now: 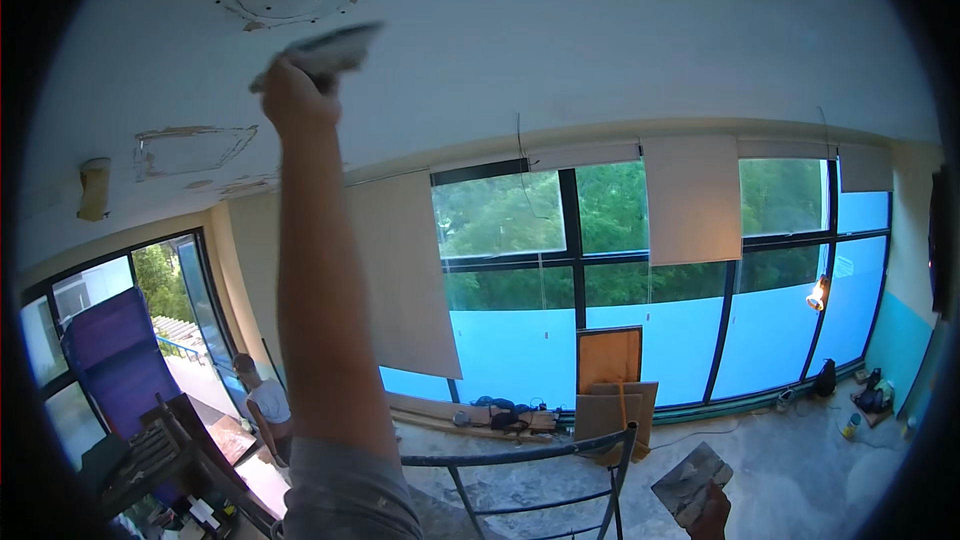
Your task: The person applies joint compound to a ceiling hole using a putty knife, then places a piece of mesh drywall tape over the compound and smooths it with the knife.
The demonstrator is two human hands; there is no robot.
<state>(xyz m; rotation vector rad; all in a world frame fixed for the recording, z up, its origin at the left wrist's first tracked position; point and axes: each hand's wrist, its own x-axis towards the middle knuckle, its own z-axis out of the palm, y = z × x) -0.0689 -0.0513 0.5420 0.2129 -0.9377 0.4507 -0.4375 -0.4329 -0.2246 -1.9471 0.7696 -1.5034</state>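
Your left hand [300,105], its arm [328,320] stretched upward toward ten o'clock, clasps a flat tool [338,48]; your right hand [711,515], low at five o'clock, grips a grey plate [690,480].

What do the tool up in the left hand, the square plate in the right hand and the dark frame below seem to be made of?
Tool: perhaps metal, dull grey; blur leaves it open.
Square plate: possibly metal; a grey, blotchy coating, perhaps plaster, hides much of its surface.
Dark frame: probably metal, fairly smooth, judging by its slim, tube-like bars.
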